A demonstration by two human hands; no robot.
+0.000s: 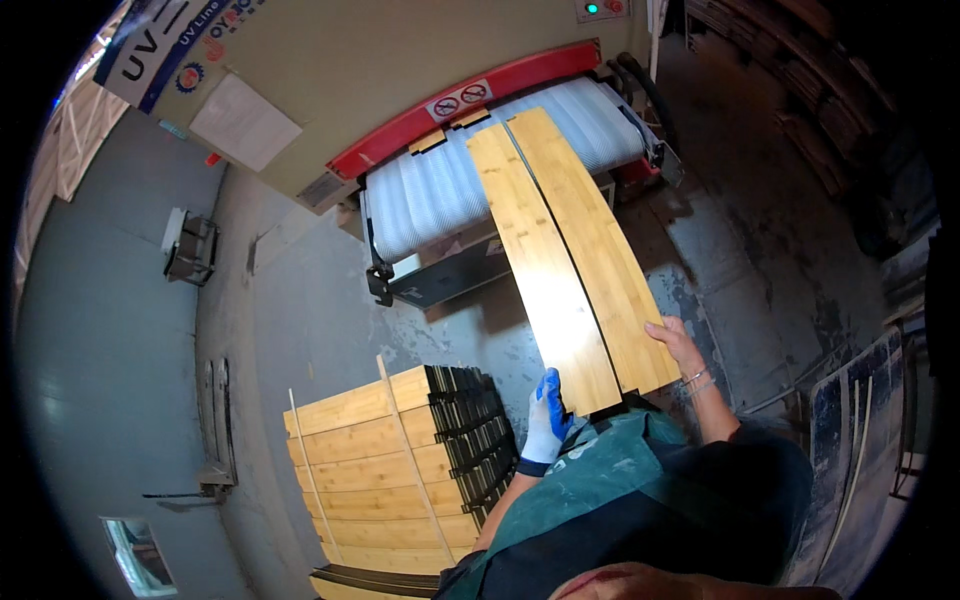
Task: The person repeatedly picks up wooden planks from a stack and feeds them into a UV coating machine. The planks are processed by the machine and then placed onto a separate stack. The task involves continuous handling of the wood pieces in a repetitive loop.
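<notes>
Grey, stained floor [310,300] lies below a pale belt [422,205] and two planks [541,270].

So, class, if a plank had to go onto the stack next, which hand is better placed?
Probably the left hand: it holds the outer edge of the left plank, on the side where the stack stands. The right hand, at the outer edge of the right plank, is farther away.

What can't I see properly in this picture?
All in the head view:
Right hand, fingertips underneath: hidden by the right board.
Two short wood pieces, far ends: hidden by the red bar.
Brown pile: cut off by the dark round edge.
Pale paper: any writing, too blurred.
</notes>
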